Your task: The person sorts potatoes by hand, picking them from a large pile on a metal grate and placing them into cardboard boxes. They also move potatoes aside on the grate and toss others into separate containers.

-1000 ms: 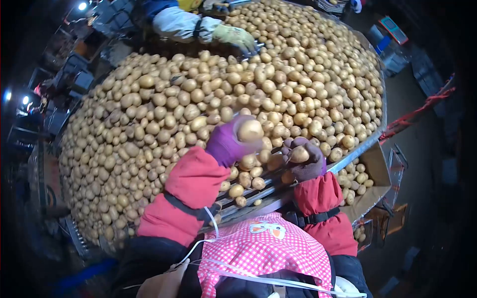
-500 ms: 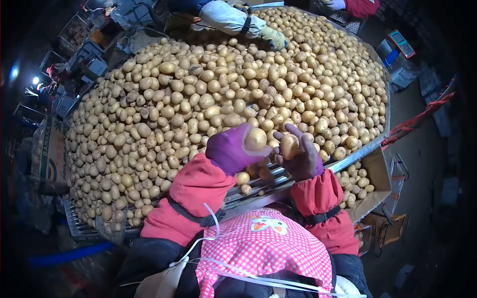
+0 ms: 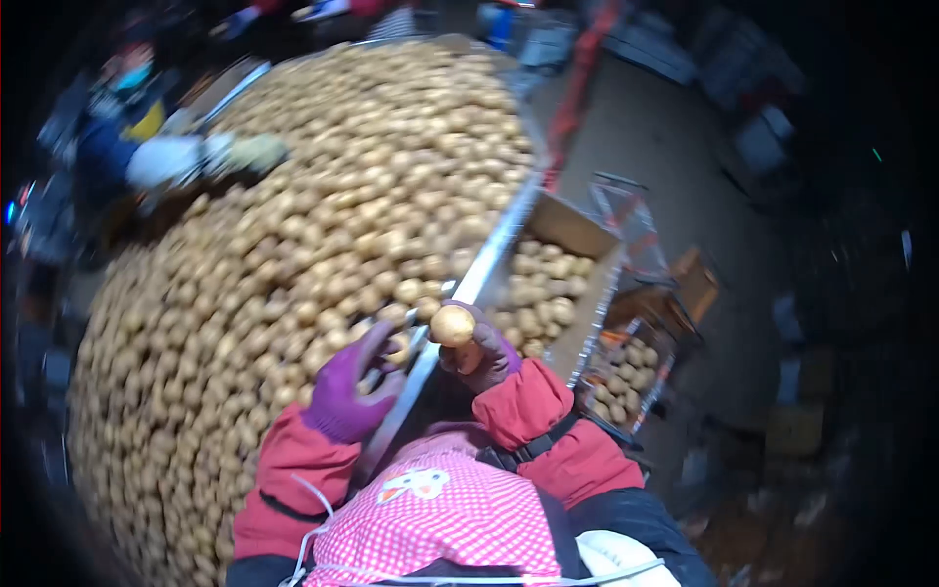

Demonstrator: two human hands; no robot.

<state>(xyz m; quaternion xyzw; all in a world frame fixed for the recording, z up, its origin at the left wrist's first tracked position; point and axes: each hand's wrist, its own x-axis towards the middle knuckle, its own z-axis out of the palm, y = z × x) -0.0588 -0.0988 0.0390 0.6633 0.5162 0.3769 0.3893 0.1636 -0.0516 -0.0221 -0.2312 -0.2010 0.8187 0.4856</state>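
Observation:
A large heap of potatoes [image 3: 293, 245] fills the table on the left. My left hand [image 3: 354, 386], in a purple glove, is over the near edge of the heap, fingers curved and apart, with loose potatoes beyond them. Just right of the table's metal rim [image 3: 484, 264], my right hand [image 3: 479, 350], also gloved, holds a potato [image 3: 452, 326] in its fingers. Next to this hand is a cardboard box [image 3: 592, 293] with potatoes in it. The picture is blurred by motion.
A co-worker's gloved hand [image 3: 256, 154] reaches onto the heap at the upper left. More hands show at the top edge. A crate of potatoes [image 3: 626, 380] stands right of the box, near an orange-brown carton [image 3: 694, 284]. A red strap [image 3: 577, 93] runs beyond the table.
The view has turned right, towards the box. My right hand has moved over to the rim with a potato. My left hand no longer holds the potato it had.

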